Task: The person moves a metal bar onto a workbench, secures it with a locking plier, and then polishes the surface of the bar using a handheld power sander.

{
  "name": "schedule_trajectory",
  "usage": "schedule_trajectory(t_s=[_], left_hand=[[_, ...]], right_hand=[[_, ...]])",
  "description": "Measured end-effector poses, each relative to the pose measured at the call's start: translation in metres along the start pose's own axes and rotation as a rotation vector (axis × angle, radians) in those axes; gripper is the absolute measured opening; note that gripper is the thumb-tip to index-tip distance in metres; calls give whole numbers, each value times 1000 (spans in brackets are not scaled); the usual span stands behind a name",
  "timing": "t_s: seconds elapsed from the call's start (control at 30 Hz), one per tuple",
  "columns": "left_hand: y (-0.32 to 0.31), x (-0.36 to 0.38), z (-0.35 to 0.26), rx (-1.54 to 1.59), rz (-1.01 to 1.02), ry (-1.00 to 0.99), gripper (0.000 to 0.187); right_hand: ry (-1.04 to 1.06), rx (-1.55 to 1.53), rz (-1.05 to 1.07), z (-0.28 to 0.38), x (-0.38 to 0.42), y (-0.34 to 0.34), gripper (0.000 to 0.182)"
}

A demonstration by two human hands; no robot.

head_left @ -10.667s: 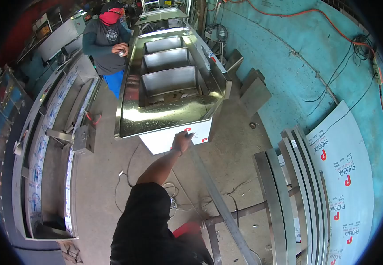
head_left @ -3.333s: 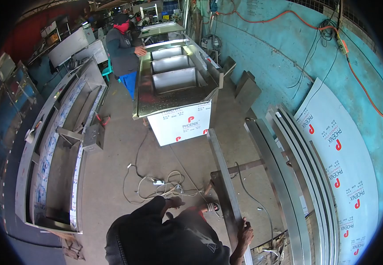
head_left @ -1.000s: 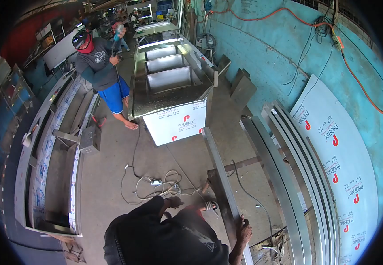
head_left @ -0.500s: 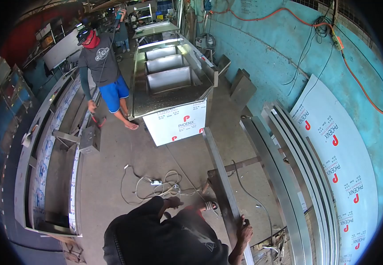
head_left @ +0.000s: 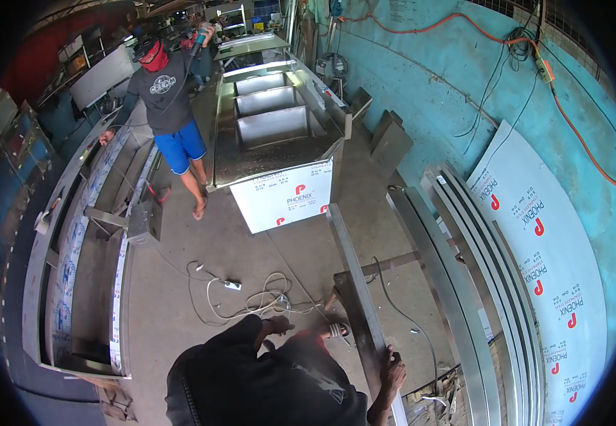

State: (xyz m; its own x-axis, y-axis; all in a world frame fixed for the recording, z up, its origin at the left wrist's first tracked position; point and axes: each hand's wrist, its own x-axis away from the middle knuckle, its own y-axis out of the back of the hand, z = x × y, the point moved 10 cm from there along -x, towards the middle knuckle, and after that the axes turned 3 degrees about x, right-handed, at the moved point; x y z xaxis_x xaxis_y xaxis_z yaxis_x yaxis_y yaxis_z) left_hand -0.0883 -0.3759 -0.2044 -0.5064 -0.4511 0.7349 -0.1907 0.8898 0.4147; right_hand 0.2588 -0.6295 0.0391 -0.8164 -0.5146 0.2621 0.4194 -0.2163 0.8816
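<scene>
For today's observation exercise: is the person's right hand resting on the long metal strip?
Yes, the right hand grips the near end of the long metal strip.

Single view, head-worn camera with a fisheye lens, corners vignetted black. It looks forward and steeply down from above the wearer's dark-shirted torso at the near bottom edge. The right hand [head_left: 393, 375] on a long steel channel [head_left: 354, 298] sits near, low in frame. The concrete floor [head_left: 180, 284] fills the middle; a stainless sink unit [head_left: 276, 128] lies far centre, the teal wall [head_left: 450, 92] to the right. No second view overlaps.
</scene>
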Motion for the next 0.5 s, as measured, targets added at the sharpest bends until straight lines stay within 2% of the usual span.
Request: schedule_trajectory(t_s=[0.37, 0.5], left_hand=[[4, 4, -9, -29, -10, -24, 58], [2, 3, -5, -6, 32, 41, 55]], right_hand=[[-9, 22, 3, -3, -3, -3, 61], [-29, 20, 44, -5, -4, -6, 62]])
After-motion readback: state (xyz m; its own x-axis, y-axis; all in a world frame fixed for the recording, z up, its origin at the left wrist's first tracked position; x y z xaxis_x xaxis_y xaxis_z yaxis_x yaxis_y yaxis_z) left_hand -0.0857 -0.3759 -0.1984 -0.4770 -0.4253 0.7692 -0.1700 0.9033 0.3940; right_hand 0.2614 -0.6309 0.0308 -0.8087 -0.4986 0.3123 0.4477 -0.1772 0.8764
